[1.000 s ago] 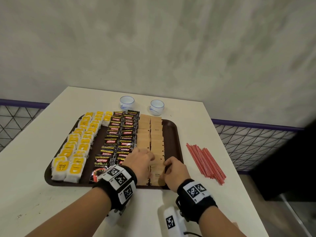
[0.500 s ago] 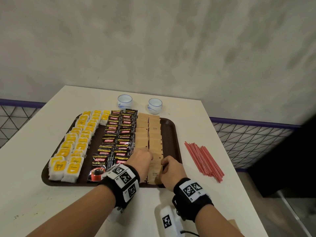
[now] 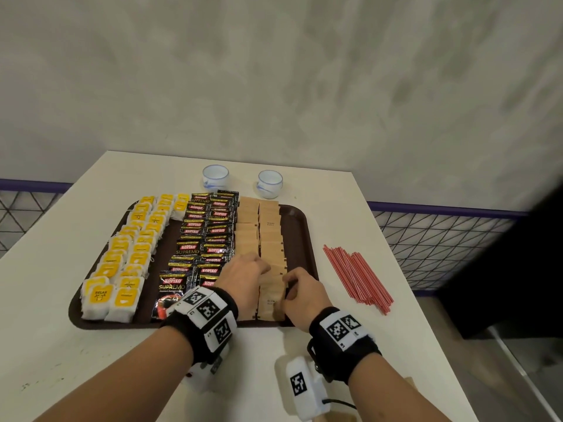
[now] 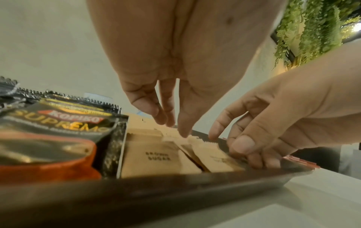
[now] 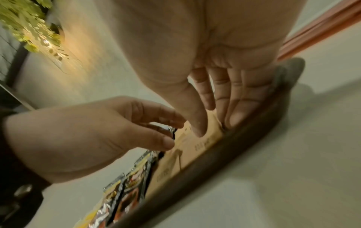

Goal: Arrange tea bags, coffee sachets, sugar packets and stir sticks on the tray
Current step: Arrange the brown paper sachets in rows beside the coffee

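Head view, catalogued by size: white table; brown tray with tea bags, coffee sachets and sugar packets in columns running away from the person. Stir sticks lie on the table right of the tray, long axis near-to-far, nearer the right hand. Left hand and right hand rest relaxed fingertips on the nearest sugar packets, grasping nothing.

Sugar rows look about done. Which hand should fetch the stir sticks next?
Right, most likely. The stir sticks lie on the table just right of the tray, on the right hand's side. The left hand would have to cross over it. Both hands rest on the sugar packets.
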`<state>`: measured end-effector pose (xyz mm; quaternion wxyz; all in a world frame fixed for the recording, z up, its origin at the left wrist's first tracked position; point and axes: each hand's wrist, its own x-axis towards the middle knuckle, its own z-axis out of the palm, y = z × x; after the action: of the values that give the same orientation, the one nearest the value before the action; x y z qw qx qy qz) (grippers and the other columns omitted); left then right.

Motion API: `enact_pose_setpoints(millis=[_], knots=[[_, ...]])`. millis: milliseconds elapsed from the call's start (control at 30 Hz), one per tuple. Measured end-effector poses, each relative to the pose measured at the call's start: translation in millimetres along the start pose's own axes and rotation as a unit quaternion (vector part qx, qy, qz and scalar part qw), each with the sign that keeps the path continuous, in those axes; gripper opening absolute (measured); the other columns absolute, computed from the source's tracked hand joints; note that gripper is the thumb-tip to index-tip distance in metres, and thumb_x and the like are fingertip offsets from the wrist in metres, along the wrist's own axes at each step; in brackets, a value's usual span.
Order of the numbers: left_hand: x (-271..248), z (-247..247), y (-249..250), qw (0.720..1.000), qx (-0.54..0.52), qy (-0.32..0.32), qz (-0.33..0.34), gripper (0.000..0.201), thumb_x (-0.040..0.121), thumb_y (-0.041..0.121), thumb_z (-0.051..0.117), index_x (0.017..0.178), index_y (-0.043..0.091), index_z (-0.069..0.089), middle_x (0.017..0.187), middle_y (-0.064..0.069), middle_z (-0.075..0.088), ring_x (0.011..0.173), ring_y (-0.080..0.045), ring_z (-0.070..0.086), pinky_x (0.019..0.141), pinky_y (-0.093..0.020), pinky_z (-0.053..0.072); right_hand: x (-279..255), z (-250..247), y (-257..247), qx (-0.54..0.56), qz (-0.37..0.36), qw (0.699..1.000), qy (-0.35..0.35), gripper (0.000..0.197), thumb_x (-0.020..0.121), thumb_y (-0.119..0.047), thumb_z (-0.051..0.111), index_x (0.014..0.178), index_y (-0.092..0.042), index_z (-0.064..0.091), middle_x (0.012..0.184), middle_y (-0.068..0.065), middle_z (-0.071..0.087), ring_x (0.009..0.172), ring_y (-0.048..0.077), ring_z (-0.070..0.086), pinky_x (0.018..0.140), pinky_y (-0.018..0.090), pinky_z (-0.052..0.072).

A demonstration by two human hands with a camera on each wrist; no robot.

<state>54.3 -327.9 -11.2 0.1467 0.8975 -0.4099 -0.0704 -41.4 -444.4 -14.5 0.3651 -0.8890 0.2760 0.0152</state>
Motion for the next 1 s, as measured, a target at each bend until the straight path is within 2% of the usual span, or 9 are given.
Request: enact_pose_setpoints(millis=[200, 367, 467, 600, 667, 767, 867, 967, 1000], knots=[[-29, -34, 4, 0.995, -0.091, 0.027, -0.002, 0.039, 0.090, 0.016, 0.058, 0.127, 0.027, 0.053, 0.127, 0.012, 0.049, 0.122, -0.011, 0.041, 0.106, -0.029, 0.037, -29, -67, 5, 0.077, -0.048, 0.996, 0.025, 0.038, 0.086, -0.025, 0.070, 0.118, -0.029, 0.049, 0.084, -0.007, 0.061, 0.077, 0.009, 0.059, 0.069, 0.023, 0.047], [-86, -41, -4, 0.974, -0.214, 0.076, 0.016, 0.022, 0.083, 0.030, 0.068, 0.099, 0.041, 0.058, 0.091, 0.025, 0.055, 0.088, 0.007, 0.053, 0.073, -0.011, 0.039, -73, -127, 62, -0.033, -0.041, 0.998, 0.031, 0.032, 0.083, -0.032, 0.073, 0.109, -0.033, 0.054, 0.088, -0.008, 0.062, 0.073, 0.010, 0.061, 0.067, 0.022, 0.048], [-121, -24, 14, 0.978, -0.188, -0.039, 0.077, 0.023, 0.079, 0.054, 0.058, 0.101, 0.050, 0.052, 0.100, 0.032, 0.052, 0.095, 0.007, 0.050, 0.077, -0.010, 0.039, -100, -141, 97, -0.149, 0.000, 0.985, -0.085, 0.043, 0.080, -0.041, 0.073, 0.115, -0.039, 0.048, 0.104, -0.012, 0.059, 0.083, 0.005, 0.061, 0.071, 0.017, 0.047], [-130, 19, 57, 0.967, -0.087, -0.152, 0.185, 0.073, 0.065, 0.081, 0.035, 0.129, 0.046, 0.043, 0.121, 0.030, 0.042, 0.120, 0.009, 0.032, 0.098, -0.010, 0.023, -126, -142, 123, -0.227, 0.031, 0.956, -0.182, 0.071, 0.076, -0.046, 0.075, 0.135, -0.042, 0.037, 0.131, -0.016, 0.045, 0.111, 0.004, 0.049, 0.093, 0.019, 0.042], [-130, 37, 77, 0.959, -0.048, -0.180, 0.213, 0.063, 0.077, 0.077, 0.039, 0.131, 0.044, 0.043, 0.115, 0.018, 0.053, 0.123, -0.009, 0.044, 0.091, -0.019, 0.033, -136, -137, 127, -0.252, 0.017, 0.945, -0.205, 0.081, 0.074, -0.041, 0.077, 0.141, -0.039, 0.033, 0.139, -0.016, 0.038, 0.125, 0.006, 0.041, 0.108, 0.024, 0.034], [-135, 44, 116, 0.921, -0.032, -0.217, 0.323, 0.050, 0.090, 0.066, 0.029, 0.137, 0.050, 0.027, 0.144, 0.007, 0.040, 0.133, -0.018, 0.035, 0.103, -0.034, 0.028, -143, -120, 130, -0.281, -0.013, 0.933, -0.225, 0.088, 0.071, -0.041, 0.078, 0.143, -0.045, 0.028, 0.140, -0.017, 0.028, 0.127, 0.011, 0.037, 0.108, 0.027, 0.034], [-142, 52, 146, 0.922, -0.005, -0.156, 0.355, 0.046, 0.092, 0.064, 0.027, 0.137, 0.051, 0.031, 0.153, 0.012, 0.018, 0.140, -0.017, 0.016, 0.113, -0.033, 0.010, -144, -99, 130, -0.312, -0.036, 0.930, -0.189, 0.082, 0.072, -0.033, 0.075, 0.139, -0.042, 0.030, 0.131, -0.014, 0.027, 0.119, 0.016, 0.037, 0.098, 0.026, 0.038], [-149, 71, 140, 0.901, 0.034, -0.342, 0.265, 0.033, 0.096, 0.056, 0.018, 0.113, 0.059, 0.046, 0.131, 0.023, 0.032, 0.117, -0.005, 0.033, 0.102, -0.020, 0.018, -144, -92, 116, -0.347, -0.080, 0.919, -0.170, 0.058, 0.078, -0.019, 0.068, 0.129, -0.026, 0.040, 0.111, -0.011, 0.035, 0.102, 0.010, 0.036, 0.085, 0.023, 0.033], [-143, 81, 139, 0.921, 0.058, -0.297, 0.245, 0.032, 0.094, 0.056, 0.017, 0.106, 0.059, 0.046, 0.120, 0.026, 0.036, 0.108, 0.003, 0.034, 0.098, -0.018, 0.019, -144, -91, 112, -0.345, -0.075, 0.919, -0.175, 0.053, 0.079, -0.015, 0.066, 0.126, -0.022, 0.042, 0.107, -0.011, 0.034, 0.097, 0.010, 0.033, 0.084, 0.024, 0.032]])
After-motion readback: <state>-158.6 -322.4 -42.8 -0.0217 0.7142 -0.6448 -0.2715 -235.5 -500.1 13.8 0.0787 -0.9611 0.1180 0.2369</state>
